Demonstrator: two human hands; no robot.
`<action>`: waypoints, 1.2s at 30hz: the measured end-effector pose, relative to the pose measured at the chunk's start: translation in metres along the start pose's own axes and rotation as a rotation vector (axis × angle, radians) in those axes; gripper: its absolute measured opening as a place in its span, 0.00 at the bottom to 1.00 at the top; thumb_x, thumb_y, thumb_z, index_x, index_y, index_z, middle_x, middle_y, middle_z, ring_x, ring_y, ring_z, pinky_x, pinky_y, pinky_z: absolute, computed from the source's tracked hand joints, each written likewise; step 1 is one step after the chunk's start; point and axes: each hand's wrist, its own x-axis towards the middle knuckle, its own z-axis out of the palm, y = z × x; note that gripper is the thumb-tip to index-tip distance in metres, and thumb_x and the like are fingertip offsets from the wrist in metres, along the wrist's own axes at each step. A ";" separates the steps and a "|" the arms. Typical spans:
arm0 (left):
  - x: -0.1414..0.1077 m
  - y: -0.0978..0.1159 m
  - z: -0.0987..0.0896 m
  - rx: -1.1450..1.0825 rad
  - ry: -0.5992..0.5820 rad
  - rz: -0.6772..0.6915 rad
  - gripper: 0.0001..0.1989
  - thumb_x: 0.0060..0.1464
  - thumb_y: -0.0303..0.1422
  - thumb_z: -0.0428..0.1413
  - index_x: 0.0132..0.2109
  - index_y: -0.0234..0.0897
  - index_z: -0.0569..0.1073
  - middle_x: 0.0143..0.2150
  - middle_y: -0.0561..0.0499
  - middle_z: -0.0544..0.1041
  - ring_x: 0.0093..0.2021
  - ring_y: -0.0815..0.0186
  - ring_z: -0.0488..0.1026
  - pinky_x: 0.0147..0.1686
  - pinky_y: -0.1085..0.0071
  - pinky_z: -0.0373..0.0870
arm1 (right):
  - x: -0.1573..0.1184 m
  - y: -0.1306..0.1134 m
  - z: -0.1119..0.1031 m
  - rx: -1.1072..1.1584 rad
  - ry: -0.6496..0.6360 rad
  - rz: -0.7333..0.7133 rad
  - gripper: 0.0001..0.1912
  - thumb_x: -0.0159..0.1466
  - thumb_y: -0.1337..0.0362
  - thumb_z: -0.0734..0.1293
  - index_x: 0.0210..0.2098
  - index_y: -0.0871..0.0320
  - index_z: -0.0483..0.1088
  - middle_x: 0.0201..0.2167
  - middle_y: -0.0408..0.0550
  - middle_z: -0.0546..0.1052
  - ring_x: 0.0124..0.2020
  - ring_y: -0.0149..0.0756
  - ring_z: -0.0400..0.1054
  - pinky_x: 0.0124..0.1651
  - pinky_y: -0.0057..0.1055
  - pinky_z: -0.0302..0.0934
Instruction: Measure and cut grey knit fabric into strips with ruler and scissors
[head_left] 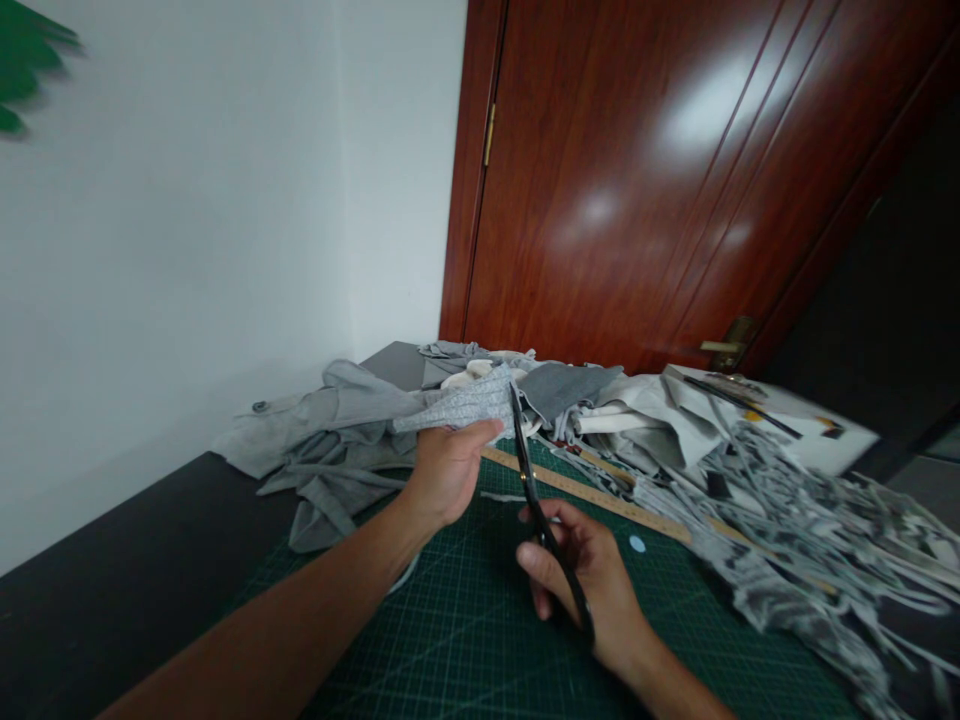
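My left hand (448,472) pinches a light grey patterned piece of fabric (469,400), thumb on top, above the far part of a green cutting mat (450,620). Black scissors (531,485) are held by the handles in my right hand (581,575), with the blades pointing away from me. The blade tips are at the right edge of the patterned fabric. Whether the blades are parted is hard to tell. A wooden ruler (600,497) lies on the mat beyond my right hand.
Grey garments (330,490) are heaped at the left, dark grey cloth (570,388) behind. Cut strips (795,510) pile up at the right, near a white board (840,445) with a black tool. A white wall and a red-brown door (600,200) stand behind the table.
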 end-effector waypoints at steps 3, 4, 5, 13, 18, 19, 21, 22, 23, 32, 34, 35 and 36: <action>-0.002 -0.001 0.000 0.012 -0.008 -0.016 0.17 0.40 0.29 0.71 0.41 0.37 0.81 0.35 0.48 0.85 0.45 0.48 0.83 0.54 0.50 0.74 | 0.001 -0.001 0.000 -0.010 0.007 -0.003 0.26 0.54 0.50 0.82 0.41 0.58 0.72 0.17 0.33 0.69 0.12 0.25 0.60 0.15 0.20 0.53; -0.002 -0.001 0.000 0.014 -0.015 -0.023 0.16 0.40 0.29 0.72 0.40 0.38 0.81 0.35 0.48 0.85 0.46 0.48 0.83 0.54 0.50 0.74 | 0.001 -0.001 0.000 -0.014 0.010 -0.004 0.26 0.54 0.49 0.82 0.41 0.58 0.72 0.17 0.33 0.69 0.12 0.25 0.60 0.15 0.20 0.52; -0.003 -0.001 0.000 0.015 -0.020 -0.030 0.16 0.40 0.29 0.72 0.39 0.38 0.81 0.35 0.47 0.85 0.46 0.47 0.82 0.53 0.50 0.74 | 0.001 -0.002 0.000 -0.018 0.010 -0.005 0.26 0.54 0.49 0.82 0.41 0.58 0.72 0.17 0.33 0.69 0.12 0.25 0.60 0.15 0.20 0.52; -0.002 0.002 0.003 -0.045 -0.012 -0.009 0.16 0.40 0.27 0.70 0.40 0.37 0.81 0.37 0.48 0.86 0.52 0.48 0.81 0.58 0.50 0.72 | 0.000 -0.003 0.000 -0.051 -0.002 0.017 0.26 0.56 0.48 0.81 0.41 0.58 0.70 0.15 0.31 0.67 0.12 0.25 0.58 0.16 0.19 0.49; 0.003 0.003 0.004 -0.138 0.104 0.065 0.17 0.42 0.31 0.72 0.42 0.37 0.81 0.44 0.47 0.86 0.55 0.49 0.80 0.58 0.54 0.72 | -0.001 0.000 0.001 -0.038 -0.019 0.021 0.26 0.56 0.51 0.81 0.42 0.59 0.70 0.15 0.31 0.67 0.12 0.24 0.58 0.16 0.19 0.48; 0.004 0.003 0.004 -0.134 0.126 0.073 0.17 0.42 0.31 0.73 0.41 0.36 0.81 0.44 0.47 0.86 0.54 0.49 0.80 0.58 0.54 0.72 | -0.001 0.001 0.001 -0.035 -0.022 0.021 0.25 0.56 0.51 0.81 0.42 0.59 0.71 0.15 0.31 0.67 0.12 0.24 0.58 0.16 0.19 0.48; 0.005 0.003 0.004 -0.110 0.144 0.088 0.18 0.40 0.30 0.73 0.41 0.36 0.81 0.42 0.48 0.86 0.52 0.49 0.81 0.57 0.54 0.73 | -0.001 0.002 0.002 -0.028 -0.024 0.021 0.25 0.56 0.52 0.82 0.42 0.59 0.71 0.15 0.31 0.67 0.12 0.24 0.58 0.16 0.19 0.48; 0.005 0.002 0.003 -0.099 0.145 0.100 0.18 0.38 0.29 0.72 0.40 0.37 0.81 0.40 0.49 0.86 0.51 0.49 0.81 0.56 0.54 0.73 | -0.001 0.002 0.002 -0.027 -0.024 0.022 0.25 0.56 0.52 0.82 0.42 0.59 0.71 0.15 0.31 0.67 0.12 0.24 0.58 0.16 0.19 0.49; 0.005 0.002 0.003 -0.092 0.145 0.111 0.19 0.37 0.27 0.72 0.40 0.37 0.81 0.39 0.50 0.86 0.50 0.49 0.82 0.56 0.55 0.73 | -0.001 0.002 0.002 -0.026 -0.023 0.022 0.25 0.56 0.52 0.82 0.42 0.59 0.71 0.15 0.31 0.68 0.12 0.24 0.58 0.16 0.19 0.49; 0.003 -0.001 0.003 -0.036 0.128 0.134 0.14 0.36 0.25 0.70 0.35 0.38 0.79 0.28 0.56 0.81 0.39 0.58 0.80 0.53 0.58 0.73 | 0.000 0.007 0.002 -0.022 -0.013 0.023 0.25 0.55 0.53 0.82 0.42 0.60 0.71 0.15 0.32 0.68 0.12 0.24 0.59 0.16 0.18 0.50; 0.002 -0.002 0.002 -0.030 0.121 0.128 0.15 0.37 0.25 0.70 0.35 0.38 0.79 0.29 0.56 0.81 0.38 0.59 0.79 0.53 0.59 0.73 | 0.000 0.008 0.002 -0.014 -0.008 0.014 0.24 0.56 0.53 0.82 0.42 0.59 0.71 0.15 0.32 0.69 0.12 0.24 0.59 0.15 0.18 0.49; 0.001 -0.003 0.002 -0.027 0.117 0.124 0.15 0.37 0.25 0.70 0.36 0.38 0.79 0.29 0.56 0.81 0.38 0.60 0.79 0.53 0.59 0.72 | 0.000 0.009 0.002 -0.008 -0.006 0.009 0.24 0.56 0.54 0.82 0.42 0.59 0.71 0.16 0.32 0.69 0.12 0.23 0.59 0.15 0.18 0.49; 0.001 -0.003 0.001 -0.024 0.112 0.118 0.15 0.37 0.26 0.70 0.36 0.38 0.79 0.30 0.56 0.81 0.38 0.60 0.79 0.53 0.59 0.72 | 0.000 0.009 0.002 -0.001 -0.003 0.005 0.25 0.55 0.54 0.82 0.42 0.59 0.71 0.16 0.32 0.69 0.12 0.23 0.59 0.15 0.18 0.49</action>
